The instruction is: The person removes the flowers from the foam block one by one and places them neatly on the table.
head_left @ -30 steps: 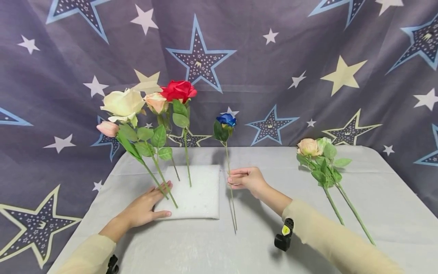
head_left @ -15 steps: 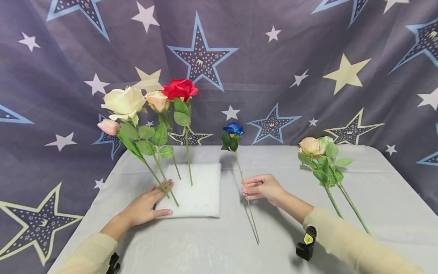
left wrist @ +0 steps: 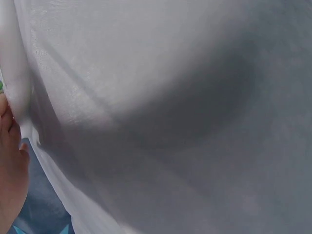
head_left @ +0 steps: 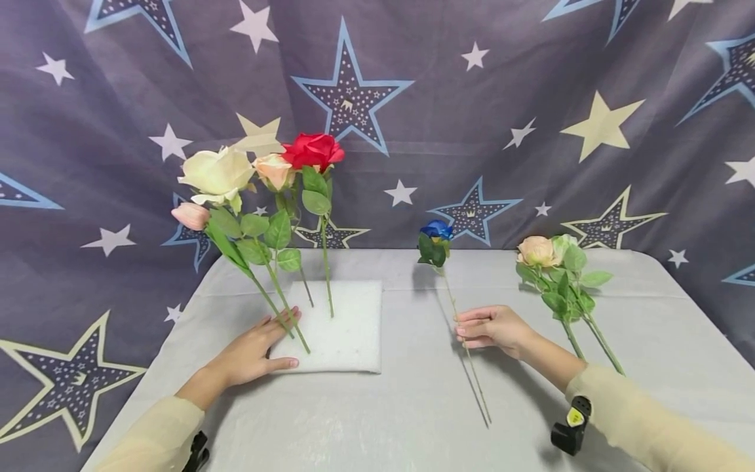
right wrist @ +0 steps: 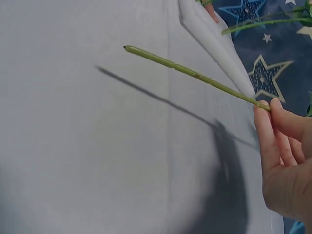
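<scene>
Holding 1 blue rose (head_left: 437,231) right of the foam block (head_left: 352,328)

Right hand (head_left: 494,331), the nearer, pinches the stem (right wrist: 195,75). The rose's long axis slants: top raised, far and leftward; lower tip near and rightward. Left hand (head_left: 250,354) rests on the foam block's left side, fingers extended.

Foam block (head_left: 350,337) left, loose flowers (head_left: 554,303) right

The foam block sits left of centre on the table (head_left: 413,413), short of the back edge, four standing flowers (head_left: 274,172) in it, the left hand (head_left: 250,354) at its left edge. Right of it, the right hand (head_left: 494,330) holds a single flower (head_left: 433,250) above the table. The loose flowers, seemingly two, lie toward the back right corner.
</scene>
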{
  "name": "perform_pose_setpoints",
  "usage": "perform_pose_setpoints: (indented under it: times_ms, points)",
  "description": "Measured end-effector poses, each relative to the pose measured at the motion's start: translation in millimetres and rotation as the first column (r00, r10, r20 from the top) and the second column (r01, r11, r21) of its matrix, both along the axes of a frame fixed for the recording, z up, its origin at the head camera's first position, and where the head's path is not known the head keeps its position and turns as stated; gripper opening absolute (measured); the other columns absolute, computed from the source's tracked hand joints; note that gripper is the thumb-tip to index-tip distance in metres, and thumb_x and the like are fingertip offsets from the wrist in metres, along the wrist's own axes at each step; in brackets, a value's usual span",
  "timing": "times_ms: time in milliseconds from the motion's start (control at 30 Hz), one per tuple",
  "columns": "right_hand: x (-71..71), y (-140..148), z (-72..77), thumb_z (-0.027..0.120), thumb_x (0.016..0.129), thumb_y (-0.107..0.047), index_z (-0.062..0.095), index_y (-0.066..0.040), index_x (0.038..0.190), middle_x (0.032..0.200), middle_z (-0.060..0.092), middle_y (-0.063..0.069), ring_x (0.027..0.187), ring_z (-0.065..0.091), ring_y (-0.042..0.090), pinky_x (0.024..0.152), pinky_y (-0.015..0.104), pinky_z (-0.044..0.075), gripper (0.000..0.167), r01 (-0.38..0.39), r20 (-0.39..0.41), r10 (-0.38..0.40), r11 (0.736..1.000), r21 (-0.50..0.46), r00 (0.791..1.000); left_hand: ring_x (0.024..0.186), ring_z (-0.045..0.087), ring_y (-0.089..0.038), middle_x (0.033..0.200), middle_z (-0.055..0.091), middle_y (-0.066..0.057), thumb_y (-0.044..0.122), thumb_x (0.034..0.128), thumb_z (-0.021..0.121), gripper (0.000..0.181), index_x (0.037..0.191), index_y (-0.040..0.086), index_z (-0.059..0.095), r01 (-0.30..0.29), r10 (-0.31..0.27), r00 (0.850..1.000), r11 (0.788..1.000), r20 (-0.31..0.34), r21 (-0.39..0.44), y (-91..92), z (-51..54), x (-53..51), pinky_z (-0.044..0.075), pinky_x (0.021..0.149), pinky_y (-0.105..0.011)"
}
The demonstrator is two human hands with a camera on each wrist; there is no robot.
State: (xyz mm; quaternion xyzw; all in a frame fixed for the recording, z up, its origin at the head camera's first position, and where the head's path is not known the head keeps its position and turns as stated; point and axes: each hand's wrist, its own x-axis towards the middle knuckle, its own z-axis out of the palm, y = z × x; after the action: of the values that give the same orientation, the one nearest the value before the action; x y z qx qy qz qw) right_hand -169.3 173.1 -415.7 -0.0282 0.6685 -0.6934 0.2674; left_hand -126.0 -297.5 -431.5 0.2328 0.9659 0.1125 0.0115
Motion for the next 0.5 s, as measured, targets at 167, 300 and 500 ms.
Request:
perform_pose_setpoints:
  times_ms: [167, 300, 500]
  points:
    - [-0.5, 22.2, -2.2, 0.067, 0.085, 0.003, 0.051, 0.018, 0.127, 0.089, 0.076, 0.002, 0.078, 0.073, 0.011, 0.08, 0.03, 0.062, 0.047, 0.018, 0.009, -0.018, 1.0, 0.002, 1.0, 0.145, 0.03, -0.033, 0.159, 0.028, -0.011, 0.06, 0.0856, 0.059, 0.089, 0.151, 0.007, 0.029, -0.003, 0.003, 1.0, 1.0, 0.003, -0.003, 0.9, 1.2, 0.3, 0.022, 0.12, -0.054]
    - [-1.2, 39.5, -4.7, 0.066, 0.086, 0.002, 0.05, 0.019, 0.127, 0.09, 0.076, 0.001, 0.08, 0.073, 0.01, 0.08, 0.029, 0.062, 0.048, 0.018, -0.001, -0.018, 0.999, 0.03, 1.0, 0.145, 0.03, -0.033, 0.159, 0.029, -0.011, 0.06, 0.0854, 0.059, 0.089, 0.151, 0.007, 0.03, -0.004, 0.004, 1.0, 1.0, 0.009, -0.001, 1.2, 2.5, 0.8, 0.023, 0.12, -0.054]
    - [-3.0, 62.4, -7.6, 0.067, 0.086, 0.001, 0.056, 0.016, 0.123, 0.09, 0.076, -0.001, 0.082, 0.073, 0.009, 0.08, 0.028, 0.062, 0.042, 0.018, -0.015, -0.017, 0.997, 0.078, 1.0, 0.145, 0.03, -0.033, 0.159, 0.029, -0.011, 0.061, 0.0846, 0.059, 0.09, 0.151, 0.007, 0.03, -0.005, 0.005, 1.0, 1.0, 0.007, 0.002, 1.4, 2.2, -0.4, 0.023, 0.12, -0.054]
